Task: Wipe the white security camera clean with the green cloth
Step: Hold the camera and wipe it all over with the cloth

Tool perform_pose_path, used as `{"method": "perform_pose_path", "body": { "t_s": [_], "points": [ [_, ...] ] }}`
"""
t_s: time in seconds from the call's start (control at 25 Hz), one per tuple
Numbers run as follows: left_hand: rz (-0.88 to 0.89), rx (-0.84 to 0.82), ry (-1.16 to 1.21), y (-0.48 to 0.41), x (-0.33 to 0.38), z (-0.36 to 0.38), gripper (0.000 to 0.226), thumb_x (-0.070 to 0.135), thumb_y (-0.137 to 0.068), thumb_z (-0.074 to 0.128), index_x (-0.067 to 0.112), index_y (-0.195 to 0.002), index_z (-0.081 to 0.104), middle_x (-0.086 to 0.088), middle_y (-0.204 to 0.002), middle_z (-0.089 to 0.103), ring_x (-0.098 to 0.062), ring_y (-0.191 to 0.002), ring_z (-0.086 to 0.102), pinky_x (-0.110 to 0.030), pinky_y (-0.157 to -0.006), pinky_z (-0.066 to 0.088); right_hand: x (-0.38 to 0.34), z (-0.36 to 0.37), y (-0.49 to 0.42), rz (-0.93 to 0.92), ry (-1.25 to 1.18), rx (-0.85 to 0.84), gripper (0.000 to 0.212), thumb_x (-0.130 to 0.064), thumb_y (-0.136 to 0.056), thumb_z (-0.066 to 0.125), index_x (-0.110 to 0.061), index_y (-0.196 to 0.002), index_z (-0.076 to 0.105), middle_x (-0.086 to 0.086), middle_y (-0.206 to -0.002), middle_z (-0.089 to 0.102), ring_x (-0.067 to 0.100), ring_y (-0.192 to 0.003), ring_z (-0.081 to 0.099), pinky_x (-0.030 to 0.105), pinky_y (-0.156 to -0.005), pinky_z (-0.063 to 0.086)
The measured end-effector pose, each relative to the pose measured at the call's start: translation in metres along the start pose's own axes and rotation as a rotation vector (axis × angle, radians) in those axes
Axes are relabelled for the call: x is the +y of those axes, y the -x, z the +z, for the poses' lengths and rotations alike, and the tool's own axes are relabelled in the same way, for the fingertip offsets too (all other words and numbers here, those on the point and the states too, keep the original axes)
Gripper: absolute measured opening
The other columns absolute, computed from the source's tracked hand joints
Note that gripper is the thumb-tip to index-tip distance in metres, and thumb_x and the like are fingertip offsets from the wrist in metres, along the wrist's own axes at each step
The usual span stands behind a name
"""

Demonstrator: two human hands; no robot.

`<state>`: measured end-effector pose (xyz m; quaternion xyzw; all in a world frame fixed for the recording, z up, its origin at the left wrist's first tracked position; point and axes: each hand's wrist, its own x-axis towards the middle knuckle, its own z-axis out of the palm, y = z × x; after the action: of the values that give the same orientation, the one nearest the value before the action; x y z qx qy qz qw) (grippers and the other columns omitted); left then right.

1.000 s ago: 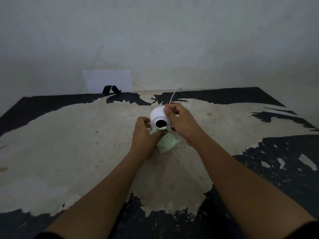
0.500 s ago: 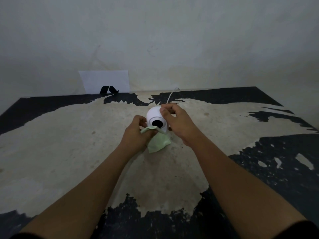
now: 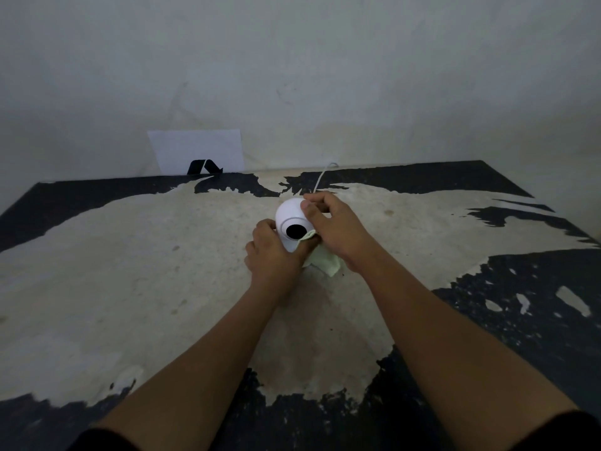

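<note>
I have the white security camera near the middle of the table, a smooth, glossy ball with a round black lens facing me. My right hand pinches its top and far side to steady it. My left hand is closed on the green cloth, pressing it under the lens. The shell looks light, hard and slippery, so I'd keep holding the dome. The cloth is soft and limp. A thin white cable trails back.
</note>
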<state>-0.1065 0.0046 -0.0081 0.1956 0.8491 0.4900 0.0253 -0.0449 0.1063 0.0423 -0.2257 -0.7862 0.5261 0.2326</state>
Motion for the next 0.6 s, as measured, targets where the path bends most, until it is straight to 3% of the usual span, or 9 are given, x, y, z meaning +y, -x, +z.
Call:
{"method": "perform_pose_path", "body": {
  "t_s": [0.16,0.36,0.6],
  "points": [
    [0.095,-0.090,-0.091,-0.006,-0.013,-0.021,0.056,0.053,-0.069,0.067,0.032,-0.114,0.042,0.009,-0.102,0.049,-0.020,-0.101,0.037,-0.038,-0.084,0.030,0.002,0.001,-0.001,0.003,-0.040,-0.008,0.027,-0.043,-0.090,0.053,-0.029,-0.112,0.059,-0.019,-0.098,0.056,0.016,-0.107,0.057,0.049,-0.095,0.050],
    [0.168,-0.214,-0.256,-0.018,-0.010,-0.043,0.055,0.049,-0.070,0.069,0.033,-0.115,0.042,0.012,-0.103,0.048,-0.017,-0.098,0.033,-0.035,-0.080,0.026,0.001,0.001,0.000,0.008,-0.057,-0.020,0.028,-0.043,-0.090,0.053,-0.028,-0.113,0.058,-0.021,-0.098,0.054,0.018,-0.108,0.056,0.051,-0.095,0.050],
    [0.102,-0.147,-0.147,-0.011,-0.005,-0.023,0.059,0.055,-0.066,0.070,0.029,-0.110,0.042,0.007,-0.099,0.049,-0.020,-0.095,0.040,-0.036,-0.078,0.030,0.000,0.001,0.001,0.017,-0.045,-0.009,0.030,-0.041,-0.092,0.051,-0.027,-0.117,0.057,-0.011,-0.104,0.056,0.017,-0.107,0.055,0.049,-0.096,0.050]
  ]
}}
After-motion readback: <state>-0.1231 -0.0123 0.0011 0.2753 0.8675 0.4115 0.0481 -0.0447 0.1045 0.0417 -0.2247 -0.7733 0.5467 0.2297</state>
